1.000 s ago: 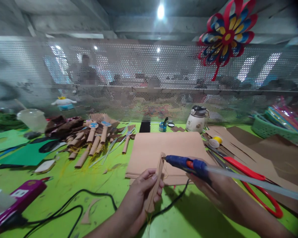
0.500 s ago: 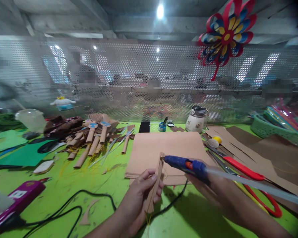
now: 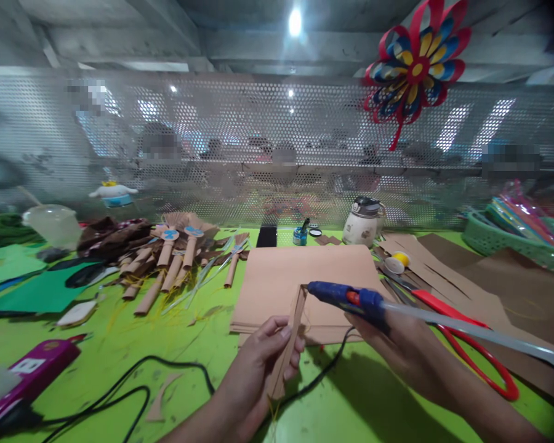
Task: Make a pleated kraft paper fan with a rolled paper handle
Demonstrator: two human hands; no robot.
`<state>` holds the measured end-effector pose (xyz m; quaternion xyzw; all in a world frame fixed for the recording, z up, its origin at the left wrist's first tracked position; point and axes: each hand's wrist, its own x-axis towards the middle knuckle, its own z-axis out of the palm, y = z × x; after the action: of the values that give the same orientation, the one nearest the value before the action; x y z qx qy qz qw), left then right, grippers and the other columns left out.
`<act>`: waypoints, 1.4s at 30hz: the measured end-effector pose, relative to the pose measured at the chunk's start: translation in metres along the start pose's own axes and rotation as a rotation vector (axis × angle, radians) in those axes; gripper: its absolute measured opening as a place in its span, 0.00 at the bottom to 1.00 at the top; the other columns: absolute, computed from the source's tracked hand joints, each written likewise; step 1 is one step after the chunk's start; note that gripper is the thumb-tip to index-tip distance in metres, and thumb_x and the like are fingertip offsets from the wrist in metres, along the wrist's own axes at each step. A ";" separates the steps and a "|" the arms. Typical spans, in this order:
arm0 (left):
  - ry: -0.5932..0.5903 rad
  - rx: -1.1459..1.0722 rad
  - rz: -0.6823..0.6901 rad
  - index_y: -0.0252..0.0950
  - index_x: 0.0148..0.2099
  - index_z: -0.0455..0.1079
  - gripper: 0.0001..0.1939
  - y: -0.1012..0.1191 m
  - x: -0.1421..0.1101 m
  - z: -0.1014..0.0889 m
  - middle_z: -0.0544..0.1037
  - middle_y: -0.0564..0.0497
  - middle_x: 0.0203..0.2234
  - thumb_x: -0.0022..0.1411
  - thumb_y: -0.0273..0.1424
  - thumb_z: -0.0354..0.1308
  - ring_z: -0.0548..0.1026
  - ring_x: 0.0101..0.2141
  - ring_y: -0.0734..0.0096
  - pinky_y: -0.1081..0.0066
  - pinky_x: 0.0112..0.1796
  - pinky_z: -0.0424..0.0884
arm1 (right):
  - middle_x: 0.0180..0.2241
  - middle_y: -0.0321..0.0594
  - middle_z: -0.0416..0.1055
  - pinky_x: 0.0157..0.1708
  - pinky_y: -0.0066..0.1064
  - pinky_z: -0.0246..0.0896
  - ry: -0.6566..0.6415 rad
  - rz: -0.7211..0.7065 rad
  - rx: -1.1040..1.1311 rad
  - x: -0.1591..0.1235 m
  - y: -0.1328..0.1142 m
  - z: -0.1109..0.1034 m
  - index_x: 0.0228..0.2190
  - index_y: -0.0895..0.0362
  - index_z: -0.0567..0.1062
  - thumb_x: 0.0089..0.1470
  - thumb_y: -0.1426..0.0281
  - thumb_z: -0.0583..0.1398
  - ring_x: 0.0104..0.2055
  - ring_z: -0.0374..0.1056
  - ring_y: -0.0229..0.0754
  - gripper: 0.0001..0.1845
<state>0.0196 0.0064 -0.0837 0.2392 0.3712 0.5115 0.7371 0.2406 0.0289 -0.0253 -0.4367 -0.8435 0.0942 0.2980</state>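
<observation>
My left hand (image 3: pixel 263 357) is closed around a narrow folded strip of brown kraft paper (image 3: pixel 290 351), held upright at a tilt, with thin yellow strands at its lower end. In my right hand (image 3: pixel 397 344) is a blue hot glue gun (image 3: pixel 346 298), a long clear glue stick (image 3: pixel 471 332) running out of its back. The gun's nozzle is right at the strip's upper end; whether it touches I cannot tell. Behind both hands lies a stack of brown paper sheets (image 3: pixel 309 267) on the green table (image 3: pixel 189 394).
Rolled brown paper pieces (image 3: pixel 170 264) with yellow strands lie at the left. Red-handled scissors (image 3: pixel 480 357) and a yellow thread spool (image 3: pixel 401 258) are at the right. A purple power strip (image 3: pixel 37 375) and black cord (image 3: pixel 175 359) lie front left. A jug (image 3: pixel 362 221) stands behind.
The glue gun's nozzle has risen slightly near the strip's upper end. My left hand keeps its hold on the strip. The whole view has shifted a little.
</observation>
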 end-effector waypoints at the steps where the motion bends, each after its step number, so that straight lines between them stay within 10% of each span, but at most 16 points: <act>1: -0.010 0.001 0.005 0.33 0.41 0.67 0.06 0.000 0.000 0.000 0.73 0.48 0.27 0.61 0.27 0.58 0.69 0.22 0.78 0.81 0.21 0.61 | 0.25 0.37 0.72 0.23 0.29 0.60 0.005 0.006 -0.011 0.000 0.001 0.000 0.37 0.56 0.70 0.63 0.66 0.51 0.24 0.67 0.40 0.11; 42: 0.011 0.024 -0.025 0.31 0.44 0.65 0.08 0.002 0.001 0.000 0.73 0.48 0.27 0.61 0.26 0.57 0.69 0.22 0.78 0.81 0.20 0.60 | 0.30 0.41 0.73 0.27 0.31 0.61 -0.135 0.084 0.018 -0.003 -0.006 -0.003 0.39 0.54 0.68 0.62 0.64 0.49 0.27 0.69 0.43 0.11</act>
<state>0.0182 0.0080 -0.0827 0.2404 0.3845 0.4992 0.7384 0.2393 0.0226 -0.0211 -0.4619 -0.8417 0.1433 0.2403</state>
